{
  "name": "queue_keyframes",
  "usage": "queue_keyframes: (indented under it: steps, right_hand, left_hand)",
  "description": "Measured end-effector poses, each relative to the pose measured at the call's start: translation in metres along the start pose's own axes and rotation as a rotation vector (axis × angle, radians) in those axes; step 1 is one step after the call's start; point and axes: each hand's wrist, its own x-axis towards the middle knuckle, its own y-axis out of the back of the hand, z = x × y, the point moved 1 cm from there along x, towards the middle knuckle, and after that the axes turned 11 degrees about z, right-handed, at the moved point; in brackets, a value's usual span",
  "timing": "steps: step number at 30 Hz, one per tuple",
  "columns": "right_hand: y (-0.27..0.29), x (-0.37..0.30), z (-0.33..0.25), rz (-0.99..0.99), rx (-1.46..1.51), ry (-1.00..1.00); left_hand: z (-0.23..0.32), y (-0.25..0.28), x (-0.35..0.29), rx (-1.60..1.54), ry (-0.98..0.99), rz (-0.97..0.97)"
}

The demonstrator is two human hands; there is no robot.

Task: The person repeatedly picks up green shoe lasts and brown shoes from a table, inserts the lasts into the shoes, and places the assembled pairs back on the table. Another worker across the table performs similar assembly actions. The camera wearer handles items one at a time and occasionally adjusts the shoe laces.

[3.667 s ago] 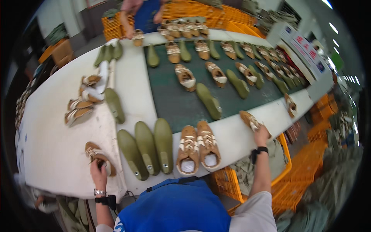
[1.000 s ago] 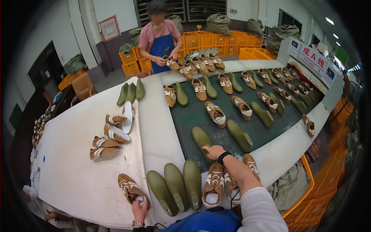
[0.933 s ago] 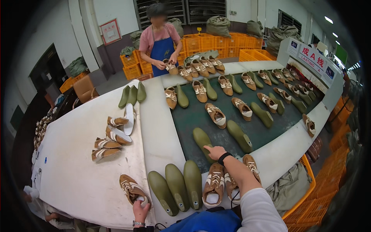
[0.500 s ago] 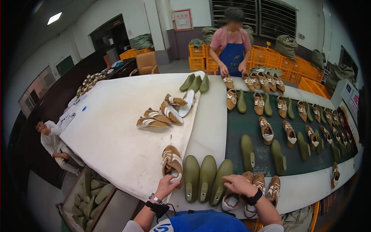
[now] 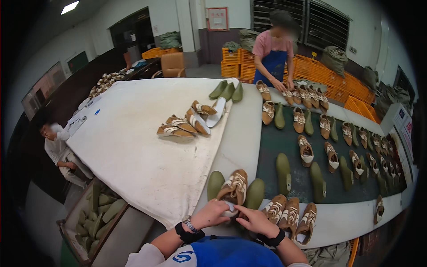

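Observation:
A brown suede sneaker with white stripes [image 5: 235, 184] is in front of me, toe pointing away, over the row of green shoe lasts. My left hand [image 5: 210, 215] is closed on the left of its pale heel. From the other side, my right hand [image 5: 258, 221] grips the heel, index finger at the collar. A green last [image 5: 215, 184] shows left of the sneaker and another last [image 5: 255, 194] right of it; the middle one is hidden. Close to my right hand stand several brown sneakers [image 5: 291, 212] on the white table edge.
A green conveyor belt [image 5: 284, 129] carries sneakers and lasts on the right. More sneakers [image 5: 180, 123] lie on the white cloth-covered table [image 5: 142, 169]. A bin of lasts [image 5: 95, 218] stands lower left. Across the table, a person in a blue apron [image 5: 273, 62] handles sneakers; another sits left.
My left hand has carried the sneaker right, from the cloth to over the lasts. My right hand has moved left and taken its heel too. The person across has shifted to another sneaker.

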Motion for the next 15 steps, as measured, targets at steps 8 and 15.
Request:
queue_keyframes:
  steps: [8,15]
  right_hand:
    - [0.003,-0.016,0.001,0.033,0.063,-0.148]
    - [-0.015,-0.006,0.004,0.09,0.12,-0.141]
  left_hand:
    - [0.002,0.006,0.002,0.006,0.115,0.091]
    - [0.008,-0.018,0.012,-0.034,-0.069,-0.028]
